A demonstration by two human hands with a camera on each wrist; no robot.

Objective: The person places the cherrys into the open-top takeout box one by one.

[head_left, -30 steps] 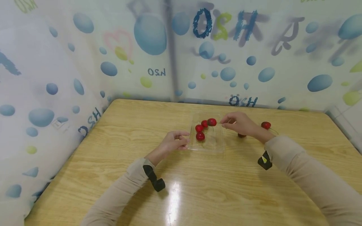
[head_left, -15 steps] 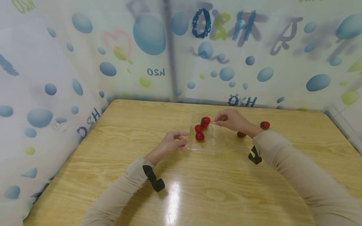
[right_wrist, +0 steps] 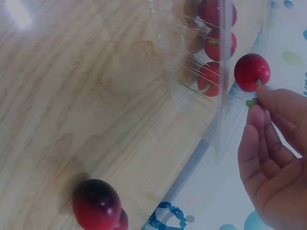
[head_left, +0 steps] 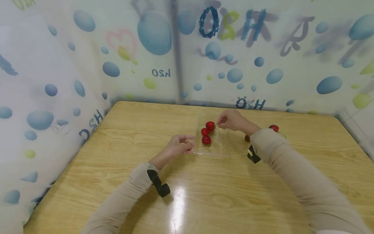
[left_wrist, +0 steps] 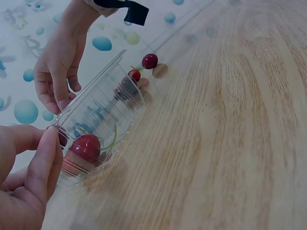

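Observation:
My left hand (head_left: 177, 146) pinches the left edge of a clear plastic box (head_left: 221, 144) between thumb and fingers; the left wrist view shows the thumb (left_wrist: 44, 160) on its rim. My right hand (head_left: 235, 121) holds a red cherry (right_wrist: 252, 72) by its green stem (right_wrist: 253, 102), at the box's far right side. In the right wrist view this cherry hangs by the box's rim, apart from the fingers. Several cherries lie inside the box in a row, among them a front cherry (head_left: 206, 140) and a middle cherry (head_left: 205, 131).
Right of the box, on the wooden table (head_left: 140, 130), lie a stemmed cherry (head_left: 274, 128) and another cherry (head_left: 247, 138) partly hidden by the right forearm. A patterned wall covering (head_left: 187, 65) stands along the back and left table edges.
My right hand has moved left with the cherry, bringing it over the far part of the box. My left hand keeps its hold on the box's edge.

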